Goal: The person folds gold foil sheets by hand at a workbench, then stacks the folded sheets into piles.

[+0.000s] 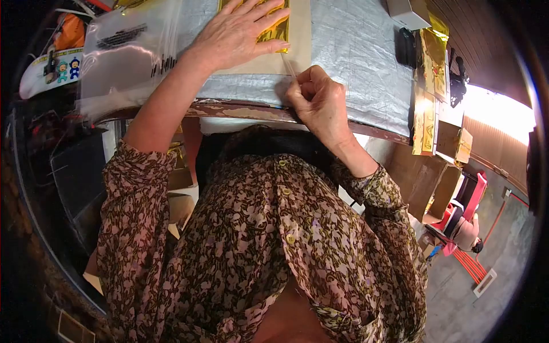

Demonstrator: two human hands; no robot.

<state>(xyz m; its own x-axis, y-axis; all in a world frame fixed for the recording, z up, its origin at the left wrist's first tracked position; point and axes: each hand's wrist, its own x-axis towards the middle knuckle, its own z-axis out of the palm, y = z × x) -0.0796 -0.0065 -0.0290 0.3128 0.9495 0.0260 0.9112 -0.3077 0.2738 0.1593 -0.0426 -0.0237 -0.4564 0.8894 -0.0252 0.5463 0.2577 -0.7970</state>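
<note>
My left hand (243, 34) lies flat with its fingers spread on a shiny gold foil packet (278, 33), covering much of it. Under the packet is a beige board (300, 34) on the silvery sheet that covers the table (354, 51). Close to the table's front edge, my right hand (321, 103) is closed in a pinch. From its fingertips a thin clear strip (289, 65) runs up to the near corner of the packet.
Clear plastic bags (120, 57) with black print lie at the table's left. On the right stand a white box (409, 12), a black object (406, 48) and a gold-lined carton (426, 97). Cardboard boxes (420, 174) sit below. Another person (466, 234) is far right.
</note>
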